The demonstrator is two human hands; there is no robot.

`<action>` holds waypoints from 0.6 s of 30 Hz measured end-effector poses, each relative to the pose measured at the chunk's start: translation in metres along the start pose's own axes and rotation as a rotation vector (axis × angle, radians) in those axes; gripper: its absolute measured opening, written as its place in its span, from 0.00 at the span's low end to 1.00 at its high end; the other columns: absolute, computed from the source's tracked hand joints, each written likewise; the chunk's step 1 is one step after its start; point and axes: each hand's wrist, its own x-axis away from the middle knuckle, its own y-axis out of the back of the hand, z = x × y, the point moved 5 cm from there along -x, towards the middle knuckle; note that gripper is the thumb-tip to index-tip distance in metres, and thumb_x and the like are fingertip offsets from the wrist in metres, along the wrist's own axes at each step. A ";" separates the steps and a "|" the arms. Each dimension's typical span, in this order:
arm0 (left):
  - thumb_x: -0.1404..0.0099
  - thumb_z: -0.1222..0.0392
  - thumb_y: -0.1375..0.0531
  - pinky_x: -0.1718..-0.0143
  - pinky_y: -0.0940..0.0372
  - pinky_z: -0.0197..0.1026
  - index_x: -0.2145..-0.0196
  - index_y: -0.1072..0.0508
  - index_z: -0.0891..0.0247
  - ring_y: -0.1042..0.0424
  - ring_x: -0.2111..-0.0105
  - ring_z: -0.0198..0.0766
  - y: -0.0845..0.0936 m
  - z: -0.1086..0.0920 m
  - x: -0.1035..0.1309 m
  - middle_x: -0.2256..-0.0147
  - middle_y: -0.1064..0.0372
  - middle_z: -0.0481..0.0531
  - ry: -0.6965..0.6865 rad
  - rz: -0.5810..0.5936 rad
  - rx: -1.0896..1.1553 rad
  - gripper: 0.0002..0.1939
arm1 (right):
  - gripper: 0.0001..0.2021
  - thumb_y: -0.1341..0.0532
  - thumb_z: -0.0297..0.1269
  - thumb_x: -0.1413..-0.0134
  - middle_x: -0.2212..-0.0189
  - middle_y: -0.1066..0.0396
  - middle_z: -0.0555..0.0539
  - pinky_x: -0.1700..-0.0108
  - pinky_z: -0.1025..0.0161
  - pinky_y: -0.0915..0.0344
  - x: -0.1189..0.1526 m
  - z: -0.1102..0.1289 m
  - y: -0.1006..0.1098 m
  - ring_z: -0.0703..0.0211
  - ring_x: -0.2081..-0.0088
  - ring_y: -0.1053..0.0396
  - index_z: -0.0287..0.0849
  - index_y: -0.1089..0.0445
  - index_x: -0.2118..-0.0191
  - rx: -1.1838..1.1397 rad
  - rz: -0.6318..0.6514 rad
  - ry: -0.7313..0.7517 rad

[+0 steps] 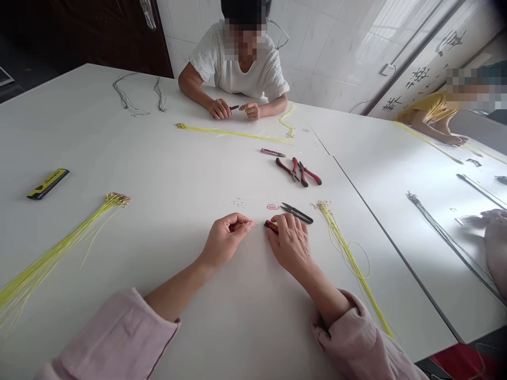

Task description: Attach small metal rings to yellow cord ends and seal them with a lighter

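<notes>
Between thumb and forefinger, my left hand (227, 237) pinches a thin cord with a small gold-coloured hook (256, 226) at its tip. My right hand (291, 240) is curled over a small black-and-red lighter (271, 226), mostly hidden under the fingers, low against the table. Just beyond those fingers lie black thread snips (298, 213). To the right is a bundle of yellow cords (344, 248) with metal hooks at its far end. A larger yellow bundle (75, 243) with gold hooks stretches along the left.
Red-handled pliers (289, 169), a second pair (309, 174) and a red cutter (273, 152) lie ahead. A yellow-black case (48, 184) lies far left. Across the white table (166, 163) a person (241, 74) handles cord; others work at the right. A seam (380, 237) crosses the tabletop.
</notes>
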 end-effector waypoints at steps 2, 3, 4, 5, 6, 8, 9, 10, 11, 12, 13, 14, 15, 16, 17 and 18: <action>0.41 0.50 0.40 0.75 0.50 0.36 0.70 0.26 0.61 0.47 0.77 0.31 0.000 -0.001 0.000 0.78 0.42 0.45 -0.008 -0.005 0.009 0.12 | 0.09 0.44 0.39 0.42 0.59 0.33 0.43 0.54 0.54 0.43 0.000 0.005 0.005 0.51 0.57 0.37 0.45 0.33 0.57 -0.143 -0.033 0.032; 0.40 0.50 0.40 0.75 0.49 0.36 0.70 0.26 0.61 0.47 0.76 0.31 0.000 -0.001 0.000 0.77 0.40 0.46 -0.008 -0.004 0.021 0.12 | 0.09 0.43 0.38 0.42 0.58 0.33 0.43 0.54 0.55 0.43 0.000 0.009 0.008 0.52 0.56 0.36 0.45 0.32 0.57 -0.235 -0.051 0.053; 0.40 0.50 0.40 0.75 0.49 0.36 0.70 0.26 0.62 0.46 0.76 0.31 -0.001 -0.002 0.001 0.76 0.39 0.46 -0.004 0.004 0.037 0.12 | 0.08 0.43 0.38 0.42 0.59 0.32 0.44 0.54 0.56 0.42 0.000 0.012 0.012 0.53 0.57 0.35 0.46 0.32 0.57 -0.320 -0.070 0.076; 0.40 0.50 0.40 0.75 0.49 0.36 0.71 0.26 0.62 0.46 0.76 0.31 -0.002 -0.002 0.002 0.76 0.39 0.46 0.006 0.014 0.055 0.12 | 0.07 0.42 0.38 0.42 0.60 0.32 0.45 0.54 0.56 0.42 0.000 0.016 0.015 0.54 0.57 0.35 0.47 0.31 0.58 -0.388 -0.091 0.101; 0.41 0.50 0.40 0.75 0.49 0.36 0.71 0.27 0.62 0.47 0.77 0.31 -0.004 -0.003 0.004 0.76 0.38 0.46 0.020 0.026 0.074 0.12 | 0.06 0.42 0.37 0.42 0.61 0.31 0.45 0.54 0.56 0.42 0.001 0.019 0.019 0.55 0.58 0.34 0.47 0.30 0.59 -0.434 -0.115 0.124; 0.41 0.50 0.40 0.76 0.50 0.36 0.72 0.27 0.62 0.48 0.77 0.30 -0.008 -0.004 0.008 0.75 0.39 0.46 0.045 0.053 0.111 0.12 | 0.05 0.42 0.37 0.41 0.65 0.30 0.47 0.55 0.56 0.42 0.001 0.024 0.025 0.56 0.61 0.34 0.47 0.29 0.63 -0.486 -0.154 0.155; 0.41 0.50 0.40 0.76 0.51 0.36 0.72 0.27 0.62 0.49 0.78 0.30 -0.011 -0.005 0.009 0.75 0.39 0.45 0.051 0.066 0.125 0.12 | 0.05 0.42 0.36 0.41 0.66 0.30 0.47 0.55 0.56 0.43 0.002 0.025 0.026 0.57 0.62 0.34 0.46 0.29 0.64 -0.514 -0.158 0.155; 0.41 0.50 0.40 0.75 0.50 0.35 0.72 0.28 0.62 0.49 0.77 0.30 -0.013 -0.007 0.010 0.75 0.39 0.45 0.054 0.072 0.134 0.12 | 0.05 0.42 0.36 0.41 0.67 0.31 0.47 0.56 0.56 0.42 0.002 0.026 0.027 0.57 0.63 0.35 0.46 0.29 0.65 -0.557 -0.149 0.141; 0.41 0.50 0.40 0.75 0.50 0.35 0.72 0.28 0.62 0.48 0.77 0.30 -0.014 -0.009 0.011 0.75 0.39 0.45 0.054 0.067 0.134 0.12 | 0.05 0.42 0.36 0.41 0.67 0.31 0.48 0.57 0.56 0.42 0.002 0.026 0.028 0.58 0.64 0.35 0.45 0.30 0.67 -0.613 -0.129 0.115; 0.41 0.50 0.40 0.74 0.49 0.35 0.72 0.28 0.62 0.47 0.76 0.30 -0.014 -0.011 0.011 0.74 0.38 0.45 0.054 0.046 0.126 0.11 | 0.05 0.42 0.36 0.41 0.67 0.31 0.48 0.58 0.57 0.42 0.002 0.025 0.028 0.58 0.65 0.36 0.45 0.31 0.67 -0.677 -0.103 0.083; 0.41 0.50 0.39 0.72 0.47 0.35 0.72 0.28 0.61 0.45 0.74 0.31 -0.011 -0.014 0.011 0.73 0.37 0.46 0.054 0.007 0.112 0.11 | 0.06 0.43 0.37 0.41 0.68 0.31 0.48 0.59 0.58 0.42 0.001 0.024 0.029 0.58 0.65 0.36 0.44 0.31 0.68 -0.740 -0.074 0.051; 0.42 0.51 0.39 0.71 0.46 0.35 0.71 0.27 0.61 0.43 0.72 0.31 -0.005 -0.019 0.011 0.72 0.35 0.46 0.050 -0.047 0.101 0.11 | 0.07 0.43 0.37 0.41 0.68 0.31 0.48 0.59 0.58 0.42 -0.001 0.023 0.031 0.59 0.66 0.36 0.44 0.32 0.69 -0.796 -0.049 0.023; 0.42 0.51 0.39 0.69 0.45 0.35 0.70 0.27 0.61 0.40 0.70 0.32 0.005 -0.025 0.011 0.70 0.34 0.46 0.037 -0.105 0.099 0.10 | 0.07 0.43 0.37 0.41 0.69 0.31 0.48 0.59 0.58 0.42 -0.003 0.022 0.034 0.59 0.65 0.37 0.44 0.32 0.69 -0.839 -0.029 0.001; 0.43 0.51 0.38 0.67 0.44 0.35 0.70 0.28 0.61 0.38 0.68 0.32 0.017 -0.035 0.014 0.69 0.33 0.47 0.017 -0.164 0.112 0.10 | 0.08 0.43 0.38 0.42 0.69 0.31 0.48 0.59 0.58 0.42 -0.006 0.020 0.039 0.59 0.65 0.37 0.43 0.32 0.69 -0.868 -0.014 -0.011; 0.43 0.52 0.38 0.66 0.43 0.35 0.70 0.28 0.61 0.37 0.67 0.33 0.033 -0.046 0.019 0.68 0.32 0.47 -0.012 -0.213 0.143 0.10 | 0.08 0.43 0.39 0.42 0.68 0.31 0.48 0.59 0.59 0.42 -0.011 0.019 0.046 0.58 0.64 0.37 0.43 0.31 0.69 -0.884 -0.001 -0.015; 0.43 0.53 0.38 0.65 0.41 0.35 0.70 0.29 0.62 0.36 0.66 0.33 0.051 -0.059 0.027 0.69 0.32 0.47 -0.055 -0.243 0.192 0.10 | 0.08 0.43 0.40 0.42 0.68 0.31 0.47 0.59 0.59 0.42 -0.017 0.017 0.054 0.58 0.64 0.37 0.43 0.31 0.68 -0.893 0.007 -0.014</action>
